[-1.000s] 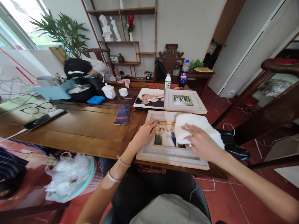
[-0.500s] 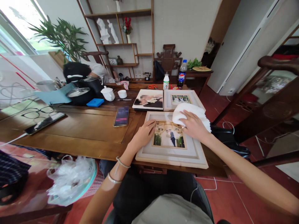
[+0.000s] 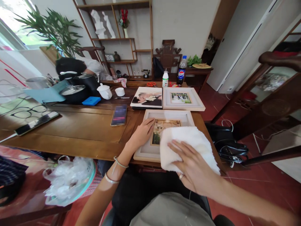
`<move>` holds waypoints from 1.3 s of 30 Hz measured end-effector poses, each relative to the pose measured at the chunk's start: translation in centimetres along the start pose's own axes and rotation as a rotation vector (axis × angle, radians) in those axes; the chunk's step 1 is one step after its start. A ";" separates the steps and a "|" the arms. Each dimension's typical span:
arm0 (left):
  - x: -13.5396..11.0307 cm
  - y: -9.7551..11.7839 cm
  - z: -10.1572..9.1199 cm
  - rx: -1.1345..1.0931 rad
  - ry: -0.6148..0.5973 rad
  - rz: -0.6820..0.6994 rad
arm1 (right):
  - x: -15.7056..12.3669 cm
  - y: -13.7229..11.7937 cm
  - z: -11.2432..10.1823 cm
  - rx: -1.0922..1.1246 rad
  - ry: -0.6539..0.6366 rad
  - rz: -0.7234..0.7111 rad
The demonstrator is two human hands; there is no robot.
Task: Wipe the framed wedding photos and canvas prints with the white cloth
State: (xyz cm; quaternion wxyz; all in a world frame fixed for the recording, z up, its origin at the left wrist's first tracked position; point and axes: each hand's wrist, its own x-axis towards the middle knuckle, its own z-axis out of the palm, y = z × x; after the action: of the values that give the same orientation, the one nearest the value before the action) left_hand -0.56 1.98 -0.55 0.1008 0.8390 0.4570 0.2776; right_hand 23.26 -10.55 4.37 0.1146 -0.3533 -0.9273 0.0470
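A light wooden picture frame [image 3: 147, 156] lies flat at the table's front edge, around a small photo [image 3: 155, 138] of a couple outdoors. On the frame's left side rests my left hand [image 3: 142, 133], palm down with its fingers stretched flat toward the photo. My right hand [image 3: 190, 163] grips a fluffy white cloth [image 3: 199, 139] over the frame's lower right part. The cloth hides that corner and much of the photo. Behind are a second light frame [image 3: 198, 105] with a small photo and, left of it, a flat picture panel [image 3: 150, 99].
On the wooden table [image 3: 94, 125] lie a phone [image 3: 119, 115], a tablet [image 3: 37, 122] and glasses [image 3: 29, 111]. A white teapot [image 3: 104, 91], cola bottle [image 3: 182, 71] and milk bottle [image 3: 165, 79] stand farther back. A bag-lined basket [image 3: 72, 182] is below left; a person leans at the far left.
My right hand has drawn the white cloth from the frame's upper right down to its lower right, nearer to me. My left hand has kept its place on the frame. The view has shifted slightly.
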 end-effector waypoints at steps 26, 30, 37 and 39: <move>0.0 -0.4 0.3 0.018 -0.005 0.003 | 1.5 -0.7 -0.5 0.132 -0.089 -0.072; 0.1 -0.3 0.2 0.018 -0.020 0.019 | 3.6 3.6 -0.1 -0.006 -0.029 0.015; 0.1 -0.2 0.0 0.010 -0.019 0.002 | 8.8 10.4 -0.5 -0.308 0.060 0.146; 0.1 -0.2 0.1 0.009 -0.008 -0.002 | 9.6 10.4 -0.4 -0.325 0.018 0.174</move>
State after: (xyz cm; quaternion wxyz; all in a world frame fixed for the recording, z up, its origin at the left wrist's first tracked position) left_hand -0.63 2.15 -0.70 0.0992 0.8400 0.4587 0.2723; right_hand 23.08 3.58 4.70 0.0596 -0.4463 -0.8876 -0.0970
